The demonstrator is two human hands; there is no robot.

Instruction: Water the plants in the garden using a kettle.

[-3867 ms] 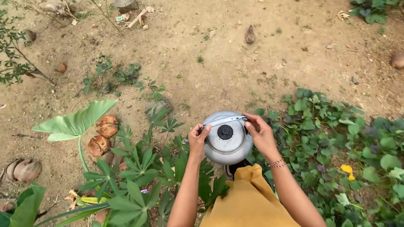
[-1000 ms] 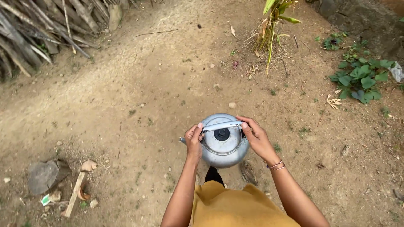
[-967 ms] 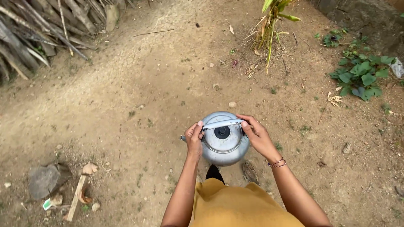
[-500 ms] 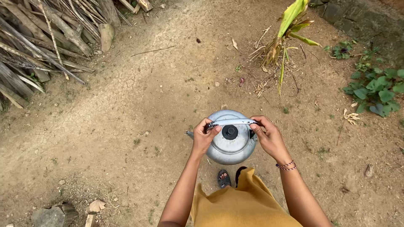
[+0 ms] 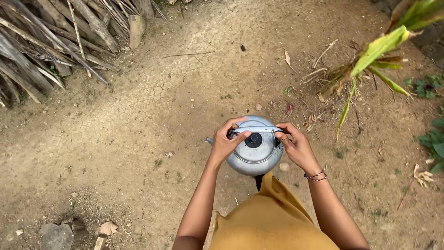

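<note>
Kettle hangs mid-scene over bare dirt, just ahead of my yellow skirt. My left hand and right hand each clamp one end of its handle. I'd keep it level, spout left, both grips firm.

Bare, cracked brown earth spreads out ahead of the hands and to both sides. Far forward-left of them lies a heap of dry grey sticks and palm stalks. Forward-right stands a plant with long green and yellowing leaves, with low green weeds further right. Behind and left sits what may be a flat stone. The daylight is soft and even.
</note>
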